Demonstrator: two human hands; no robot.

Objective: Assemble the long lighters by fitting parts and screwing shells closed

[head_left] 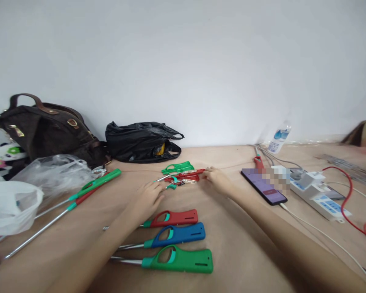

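My left hand (149,194) is beside a small group of lighter parts, its fingers stretched forward and its thumb apart; no object shows clearly in it. My right hand (215,179) has its fingers closed at the right end of a red lighter casing (197,172). Around the casing lie thin metal pieces (187,181) and a teal trigger (171,186). A green lighter casing (178,167) lies just behind them. Nearer to me, a red lighter (183,217), a blue lighter (183,234) and a green lighter (186,260) lie in a row, their metal tubes partly behind my left forearm.
Two long lighters (94,183) lie at left by a clear plastic bag (55,175) and a white bag (12,207). A dark backpack (55,130) and a black bag (134,142) stand behind. At right are a phone (259,185), a power strip (326,203), cables and a bottle (279,140).
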